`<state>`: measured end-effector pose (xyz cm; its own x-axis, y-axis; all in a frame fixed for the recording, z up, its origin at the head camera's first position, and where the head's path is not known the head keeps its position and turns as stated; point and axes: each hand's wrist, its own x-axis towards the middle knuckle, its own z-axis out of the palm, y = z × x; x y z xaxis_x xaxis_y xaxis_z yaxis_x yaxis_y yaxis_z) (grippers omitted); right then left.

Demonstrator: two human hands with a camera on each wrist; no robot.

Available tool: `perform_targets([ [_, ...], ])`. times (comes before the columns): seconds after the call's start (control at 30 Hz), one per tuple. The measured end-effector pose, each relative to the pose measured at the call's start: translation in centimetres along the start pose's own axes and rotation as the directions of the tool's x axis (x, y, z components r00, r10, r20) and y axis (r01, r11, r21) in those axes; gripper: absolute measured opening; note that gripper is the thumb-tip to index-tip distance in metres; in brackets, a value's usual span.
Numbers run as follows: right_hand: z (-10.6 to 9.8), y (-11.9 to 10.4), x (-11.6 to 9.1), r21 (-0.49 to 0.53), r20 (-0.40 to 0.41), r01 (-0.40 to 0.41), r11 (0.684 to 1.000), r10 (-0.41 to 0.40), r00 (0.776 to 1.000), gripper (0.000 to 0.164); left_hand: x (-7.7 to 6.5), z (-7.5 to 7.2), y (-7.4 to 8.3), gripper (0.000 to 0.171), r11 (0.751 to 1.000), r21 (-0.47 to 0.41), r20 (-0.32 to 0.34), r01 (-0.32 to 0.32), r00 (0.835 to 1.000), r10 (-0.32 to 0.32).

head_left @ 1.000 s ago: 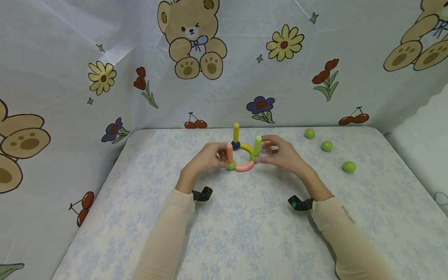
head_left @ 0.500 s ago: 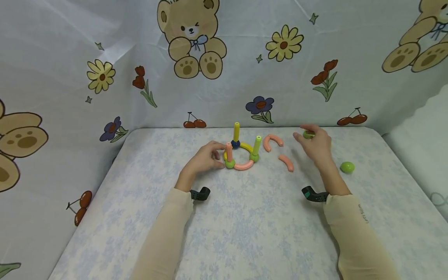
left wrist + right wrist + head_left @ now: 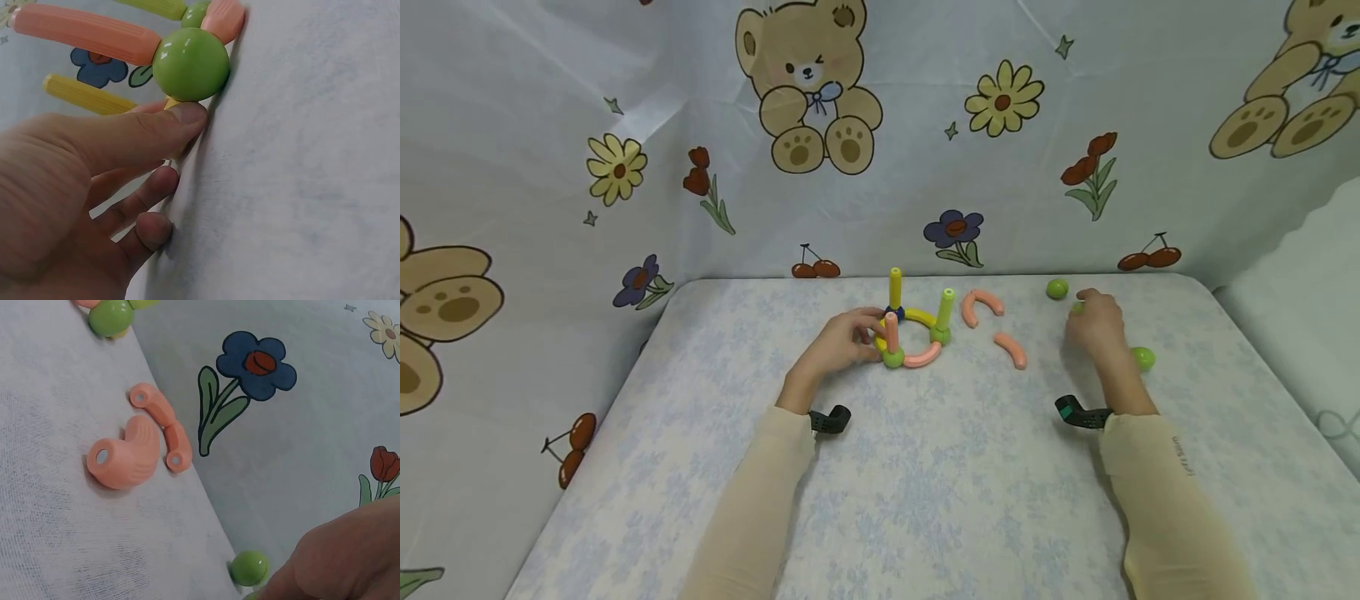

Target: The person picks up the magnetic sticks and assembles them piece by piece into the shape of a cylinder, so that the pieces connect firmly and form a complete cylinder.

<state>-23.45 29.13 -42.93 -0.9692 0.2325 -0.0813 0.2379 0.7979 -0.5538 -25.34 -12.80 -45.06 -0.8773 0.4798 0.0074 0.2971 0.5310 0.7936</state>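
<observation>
A ring of curved rods and balls with upright rods stands on the table in the head view. Its parts include a pink upright rod (image 3: 891, 332) on a green ball (image 3: 892, 358), a yellow upright rod (image 3: 895, 288) on a dark blue ball and a light green upright rod (image 3: 945, 310). My left hand (image 3: 844, 340) pinches the yellow curved rod (image 3: 172, 103) at the ring's left side, thumb beside the green ball (image 3: 190, 64). Farther right, my right hand (image 3: 1097, 327) holds a loose green ball (image 3: 1077, 307), mostly hidden by the fingers.
Pink curved rods lie between the ring and my right hand: a joined pair (image 3: 983, 304) and a single one (image 3: 1011, 350). Two more green balls rest near that hand, one behind (image 3: 1057, 288) and one at its right (image 3: 1142, 359). A printed cloth (image 3: 902, 192) hangs behind the table.
My right hand left the light green rod, moved right and now has a green ball. The pink curved rods it covered show. My left hand stays at the ring, which has shifted slightly.
</observation>
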Motion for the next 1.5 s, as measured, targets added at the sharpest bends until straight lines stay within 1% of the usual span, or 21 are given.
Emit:
perform_targets([
  [0.1, 0.7, 0.1, -0.2, -0.025, -0.012, 0.023, 0.999, -0.023, 1.0, 0.054, -0.1, 0.1, -0.4, 0.026, 1.0, -0.023, 0.003, 0.003, 1.0, -0.003],
  [0.27, 1.4, -0.4, -0.3, -0.02, -0.056, 0.07, 0.997, -0.071, 0.996, 0.048, 0.0, 0.1, -0.8, 0.03, 0.999, -0.019, -0.003, -0.026, 1.0, 0.026],
  [0.37, 1.5, -0.9, -0.4, -0.013, -0.075, 0.094, 0.996, -0.094, 0.993, 0.045, -0.2, 0.1, -1.2, 0.031, 0.999, -0.028, -0.008, -0.028, 1.0, 0.028],
  [0.47, 1.5, -1.6, -0.8, 0.04, -0.108, 0.12, 0.992, -0.115, 0.988, 0.044, -0.6, 0.0, -1.5, 0.031, 0.998, -0.066, -0.002, -0.022, 1.0, 0.022],
  [0.57, 1.4, -3.1, -1.7, 0.113, -0.15, 0.187, 0.976, -0.169, 0.974, 0.042, -1.2, -0.1, -1.8, 0.029, 0.993, -0.117, 0.005, -0.011, 1.0, 0.012],
  [0.63, 1.3, -4.4, -2.3, 0.179, -0.168, 0.229, 0.957, -0.199, 0.965, 0.042, -1.4, -0.2, -1.9, 0.029, 0.989, -0.144, 0.015, -0.011, 1.0, 0.013],
  [0.73, 1.1, -6.7, -3.4, 0.266, -0.191, 0.292, 0.918, -0.247, 0.95, 0.043, -1.6, -0.4, -1.9, 0.026, 0.987, -0.157, 0.033, -0.013, 0.999, 0.018],
  [0.8, 1.2, -7.9, -4.0, 0.311, -0.221, 0.345, 0.885, -0.286, 0.932, 0.042, -1.5, -0.5, -1.8, 0.025, 0.988, -0.156, 0.05, -0.017, 0.998, 0.026],
  [0.9, 1.7, -9.2, -4.6, 0.342, -0.288, 0.449, 0.825, -0.363, 0.886, 0.04, -1.3, -0.4, -1.6, 0.024, 0.987, -0.16, 0.082, -0.02, 0.996, 0.033],
  [1.0, 2.4, -9.9, -5.2, 0.383, -0.344, 0.535, 0.753, -0.421, 0.839, 0.037, -1.2, -0.3, -1.4, 0.024, 0.986, -0.164, 0.121, -0.02, 0.992, 0.04],
  [1.07, 2.8, -10.2, -5.5, 0.416, -0.369, 0.571, 0.708, -0.442, 0.818, 0.037, -1.2, -0.2, -1.1, 0.025, 0.987, -0.158, 0.141, -0.023, 0.989, 0.046],
  [1.2, 3.3, -10.8, -5.9, 0.451, -0.406, 0.624, 0.639, -0.475, 0.78, 0.038, -1.0, -0.4, -0.4, 0.026, 0.989, -0.134, 0.159, -0.056, 0.984, 0.077],
  [1.3, 3.8, -11.1, -6.1, 0.44, -0.422, 0.663, 0.606, -0.512, 0.748, 0.039, -0.8, -0.4, -0.1, 0.027, 0.989, -0.13, 0.176, -0.073, 0.98, 0.095],
  [1.37, 4.1, -11.3, -6.1, 0.432, -0.426, 0.681, 0.592, -0.532, 0.732, 0.039, -0.8, -0.5, -0.1, 0.028, 0.988, -0.132, 0.189, -0.076, 0.977, 0.1],
  [1.43, 4.4, -11.4, -6.2, 0.404, -0.423, 0.694, 0.596, -0.551, 0.719, 0.039, -0.8, -0.5, 0.0, 0.028, 0.988, -0.133, 0.196, -0.077, 0.975, 0.103],
  [1.5, 4.6, -11.5, -6.1, 0.377, -0.411, 0.698, 0.609, -0.565, 0.715, 0.038, -0.8, -0.5, -0.1, 0.027, 0.988, -0.132, 0.192, -0.079, 0.976, 0.104],
])
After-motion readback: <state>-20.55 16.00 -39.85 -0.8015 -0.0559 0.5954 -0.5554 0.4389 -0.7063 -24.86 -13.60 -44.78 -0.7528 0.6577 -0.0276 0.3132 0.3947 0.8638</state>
